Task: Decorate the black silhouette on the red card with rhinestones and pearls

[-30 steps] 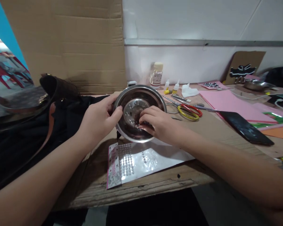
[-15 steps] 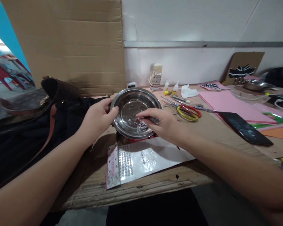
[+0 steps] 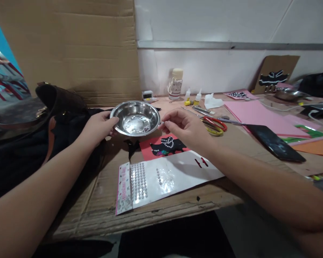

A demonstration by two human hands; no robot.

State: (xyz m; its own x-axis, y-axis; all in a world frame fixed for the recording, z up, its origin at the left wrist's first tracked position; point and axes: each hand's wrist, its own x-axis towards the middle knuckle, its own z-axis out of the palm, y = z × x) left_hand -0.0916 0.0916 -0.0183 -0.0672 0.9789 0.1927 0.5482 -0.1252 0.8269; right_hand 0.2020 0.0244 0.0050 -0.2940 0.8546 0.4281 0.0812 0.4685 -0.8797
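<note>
My left hand [image 3: 100,126] grips the left rim of a shiny metal bowl [image 3: 118,129], raised over the table. Small beads or gems [image 3: 146,129] lie in its lower right. Just off the bowl's right side, my right hand [image 3: 181,126] has thumb and fingertips pinched together; whatever they hold is too small to name. Beneath that hand lies a red card [image 3: 146,149] bearing a black cutout [image 3: 174,144] with rows of pearly beads and a coloured patch. In front of the card is a white sheet of stick-on gems [image 3: 150,190] with a printed header.
Scissors [image 3: 216,125] with red and yellow handles, small glue bottles [image 3: 198,96] and a drinking bottle [image 3: 175,84] stand or lie behind. Rightward are pink sheets [image 3: 261,118] and a black phone [image 3: 274,142]. A brown bag [image 3: 59,98] and dark cloth [image 3: 78,132] are at left.
The bowl has moved left and back in my left hand, uncovering the red card. My right hand has come out of the bowl to its right side, fingertips pinched.
</note>
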